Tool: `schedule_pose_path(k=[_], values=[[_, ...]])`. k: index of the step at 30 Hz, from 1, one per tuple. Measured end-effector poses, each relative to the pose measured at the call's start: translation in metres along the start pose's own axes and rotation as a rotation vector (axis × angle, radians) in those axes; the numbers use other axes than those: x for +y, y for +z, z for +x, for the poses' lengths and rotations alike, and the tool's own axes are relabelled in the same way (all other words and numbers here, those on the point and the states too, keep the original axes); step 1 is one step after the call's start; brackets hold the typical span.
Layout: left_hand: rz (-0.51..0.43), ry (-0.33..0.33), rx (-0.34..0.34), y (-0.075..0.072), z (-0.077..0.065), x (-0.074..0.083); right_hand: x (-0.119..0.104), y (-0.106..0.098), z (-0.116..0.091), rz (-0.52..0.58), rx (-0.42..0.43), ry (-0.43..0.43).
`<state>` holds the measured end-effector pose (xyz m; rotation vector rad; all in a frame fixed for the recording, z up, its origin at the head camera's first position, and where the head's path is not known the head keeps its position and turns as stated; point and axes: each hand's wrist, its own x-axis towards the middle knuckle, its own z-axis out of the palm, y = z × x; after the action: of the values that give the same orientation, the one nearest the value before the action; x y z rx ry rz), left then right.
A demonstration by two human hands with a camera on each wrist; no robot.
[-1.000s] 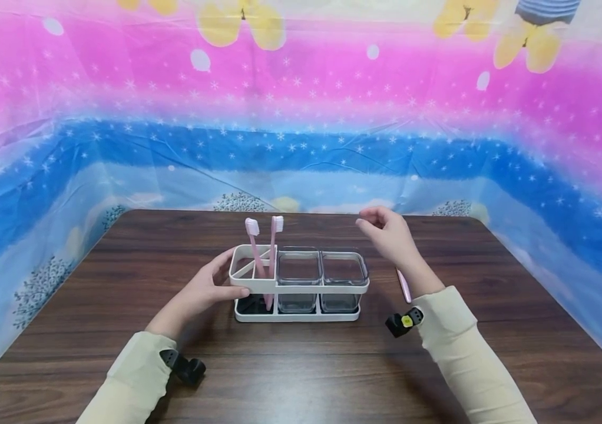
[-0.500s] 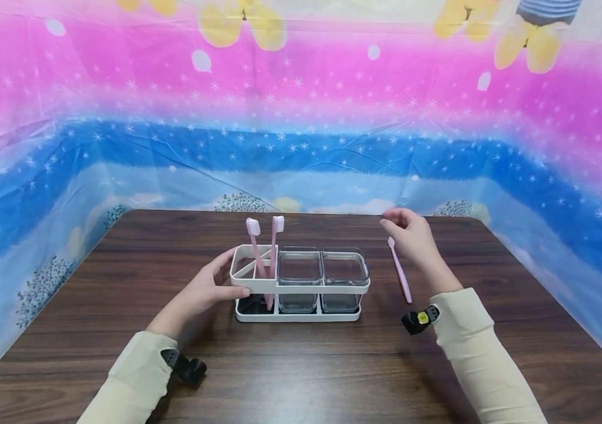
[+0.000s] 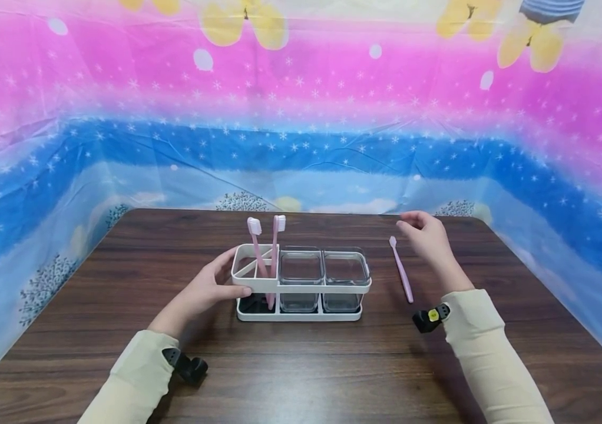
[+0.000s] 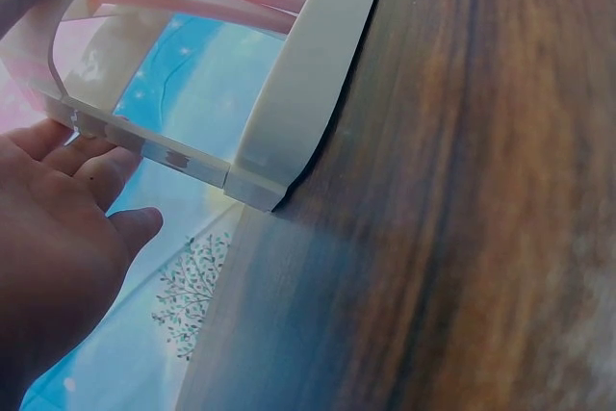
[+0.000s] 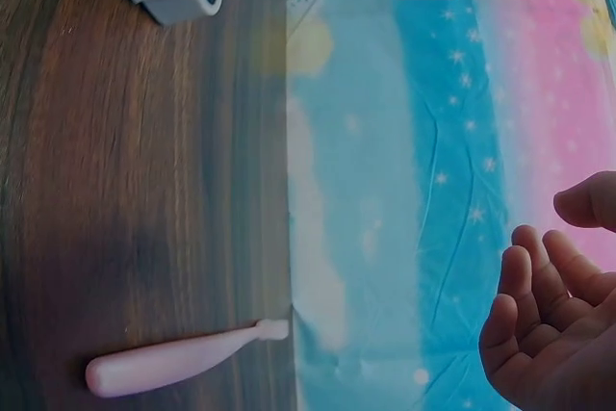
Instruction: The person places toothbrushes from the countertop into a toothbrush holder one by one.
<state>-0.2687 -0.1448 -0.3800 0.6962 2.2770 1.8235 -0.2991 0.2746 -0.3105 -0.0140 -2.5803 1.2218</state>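
A white toothbrush holder (image 3: pixel 322 289) stands upright on the table, its left end gripped by my left hand (image 3: pixel 205 291), thumb in front and fingers behind. The left wrist view shows those fingertips (image 4: pixel 111 166) against the holder's side post. Two pink toothbrushes (image 3: pixel 255 228) lean in the divided left compartment, bristles up. Clear glass cups (image 3: pixel 301 268) fill the other two slots. To the right, a third pink toothbrush (image 3: pixel 400 270) lies on the table, head pointing away. My right hand (image 3: pixel 428 235) hovers beyond it to the right, fingers loosely curled, holding nothing.
The dark wood table (image 3: pixel 301 365) ends at the back against a colourful hanging cloth (image 3: pixel 301 147). A small black camera (image 3: pixel 430 318) sits on each wrist.
My right hand has moved right, away from the holder, uncovering the loose toothbrush that it and its forearm partly hid. The left hand and the holder have stayed in place.
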Motion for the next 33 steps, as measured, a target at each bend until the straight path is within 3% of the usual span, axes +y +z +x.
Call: schedule_pose_path(k=[15,24,33], values=[[0.008,-0.003,0.0,0.0,0.0,0.0,0.028,0.007,0.005,-0.012,-0.017,0.075],[-0.003,0.004,-0.006,0.0,0.0,-0.001,0.043,0.022,0.009,0.042,-0.029,0.137],[-0.004,-0.007,-0.008,0.0,0.0,-0.001,0.061,0.029,0.013,-0.035,-0.074,0.171]])
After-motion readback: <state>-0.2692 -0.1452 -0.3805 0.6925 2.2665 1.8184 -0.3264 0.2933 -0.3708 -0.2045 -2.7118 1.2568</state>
